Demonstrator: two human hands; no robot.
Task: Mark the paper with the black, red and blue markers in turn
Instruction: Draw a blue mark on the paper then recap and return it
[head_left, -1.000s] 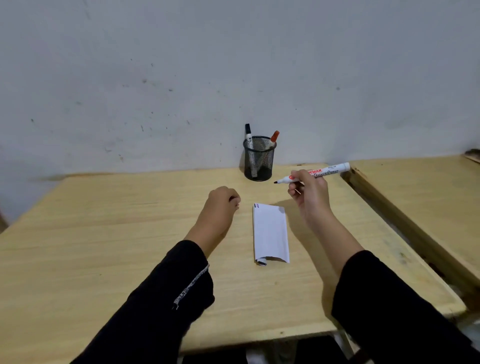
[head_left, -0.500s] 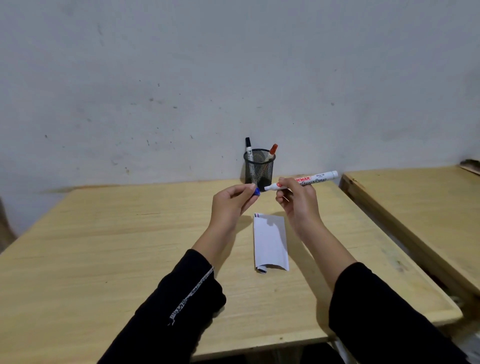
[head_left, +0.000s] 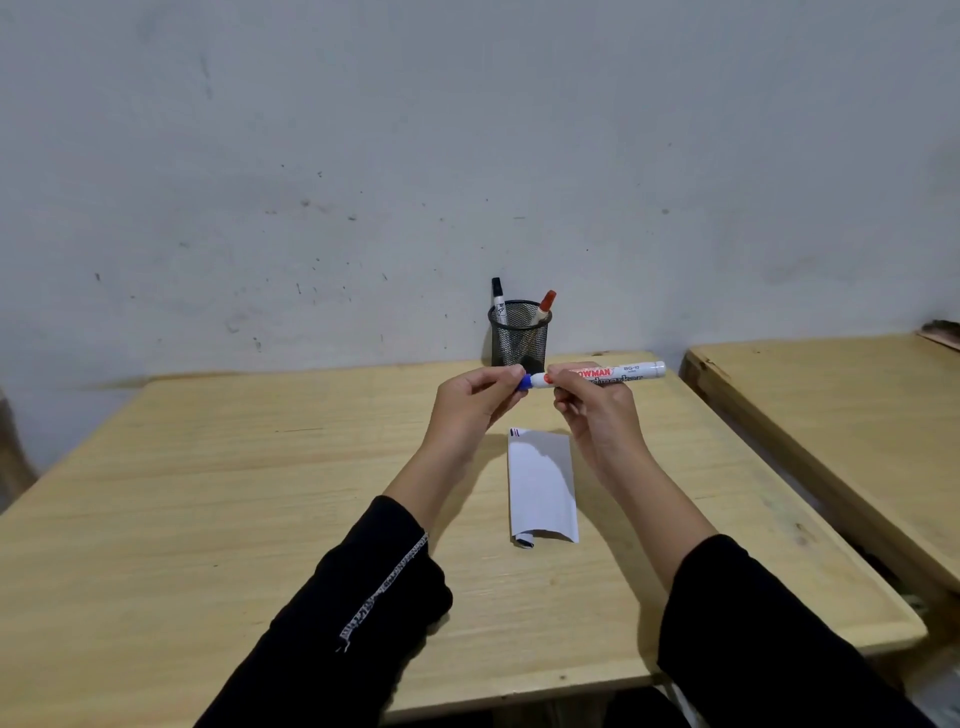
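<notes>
both hands raised above the wooden table (head_left: 208, 519), meeting in front of the mesh pen cup (head_left: 518, 335). right hand (head_left: 597, 410) wraps the white barrel of the blue marker (head_left: 618, 373), which lies roughly level with its tail pointing right. left hand (head_left: 470, 402) pinches the blue cap (head_left: 525, 383) between thumb and fingertips, the cap sitting on the marker's writing end; how fully it is seated cannot be told.

paper (head_left: 542, 486), a narrow white strip, lies flat on the table below and between the hands, untouched. short dark marks at its far left corner, near edge curled up.

black marker (head_left: 498, 301) and red marker (head_left: 543, 307) stand in the cup at the table's far edge, black on the left, red leaning right.

second table (head_left: 831, 415) just beside on the right. both sleeves black.
</notes>
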